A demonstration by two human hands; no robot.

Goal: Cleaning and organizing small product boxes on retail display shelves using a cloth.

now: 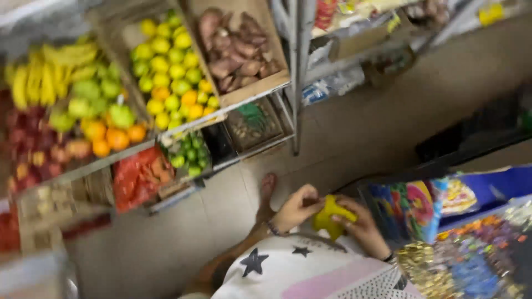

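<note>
Head view: left hand (296, 207) and right hand (360, 224) both pinching a crumpled yellow bag (331, 217), held close before a star-printed shirt (288, 271), above the tiled floor (354, 127). Beyond, shelves with bananas (47, 75), limes (169, 66), oranges (113, 137).

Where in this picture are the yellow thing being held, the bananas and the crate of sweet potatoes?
yellow thing (331, 217): head view, on its bare middle between both hands.
bananas (41, 75): head view, on the middle of the bunch, upper left shelf.
crate of sweet potatoes (256, 87): head view, on the crate's front wall.
</note>
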